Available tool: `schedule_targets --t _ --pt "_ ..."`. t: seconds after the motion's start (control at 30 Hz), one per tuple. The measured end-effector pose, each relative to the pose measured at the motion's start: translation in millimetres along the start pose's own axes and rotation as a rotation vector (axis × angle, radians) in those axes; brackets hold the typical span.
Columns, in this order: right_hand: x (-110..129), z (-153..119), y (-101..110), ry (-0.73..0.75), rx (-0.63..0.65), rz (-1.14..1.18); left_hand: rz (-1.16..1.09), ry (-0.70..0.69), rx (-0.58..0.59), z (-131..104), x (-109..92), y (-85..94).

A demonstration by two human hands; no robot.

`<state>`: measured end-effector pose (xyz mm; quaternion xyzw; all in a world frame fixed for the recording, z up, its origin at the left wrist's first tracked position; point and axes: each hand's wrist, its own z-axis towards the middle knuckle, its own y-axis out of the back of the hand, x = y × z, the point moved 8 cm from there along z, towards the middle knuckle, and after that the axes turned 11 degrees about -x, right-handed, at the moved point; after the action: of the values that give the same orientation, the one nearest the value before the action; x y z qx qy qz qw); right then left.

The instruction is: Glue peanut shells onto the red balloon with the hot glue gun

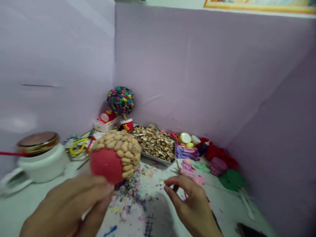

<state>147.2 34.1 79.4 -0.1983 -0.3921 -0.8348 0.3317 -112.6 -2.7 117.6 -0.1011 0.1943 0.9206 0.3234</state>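
ball: red ball (107, 165), upper and right side covered in peanut shells (123, 148), lower left bare
left hand: left hand (69, 205) gripped ball from below, fingertips on red underside
right hand: right hand (190, 199) pinched small pale piece (161, 181), just right of ball
tray: shell tray (169, 160) beyond fingertips
room: bare paint-flecked tabletop (144, 208) between hands; white jar (39, 159) left

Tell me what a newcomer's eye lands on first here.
First, the red ball half covered in pale shells, held up by the left hand at the lower middle. Behind it, a metal tray heaped with brown shell pieces sits against the lilac wall, with a multicoloured ball standing above it. The right hand pinches something small over the paint-speckled table.
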Motion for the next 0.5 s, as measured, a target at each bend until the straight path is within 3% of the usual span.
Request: schedule_targets --t 0.07,0.13,0.17,0.23,0.27,0.37,0.5 --pt "-9 -11 5 -0.036 -0.020 0.013 0.068 0.133 -0.128 25 11 14.6" --pt "-19 -15 5 -0.078 -0.009 -0.014 0.165 0.238 -0.191 49 37 19.3" --pt "-23 -16 4 -0.093 0.002 -0.031 0.225 0.291 -0.135 58 55 12.8" --pt "-27 -16 3 -0.116 0.008 -0.045 0.397 0.403 0.203 61 97 -18.6" --pt "-28 -16 2 -0.124 0.011 -0.044 0.425 0.418 0.295 59 113 -31.0" --pt "-28 -19 -3 -0.151 0.036 -0.029 0.496 0.452 0.475 44 149 -61.9" --pt "-29 -23 -8 -0.207 0.058 0.006 0.646 0.488 0.653 18 174 -85.9"
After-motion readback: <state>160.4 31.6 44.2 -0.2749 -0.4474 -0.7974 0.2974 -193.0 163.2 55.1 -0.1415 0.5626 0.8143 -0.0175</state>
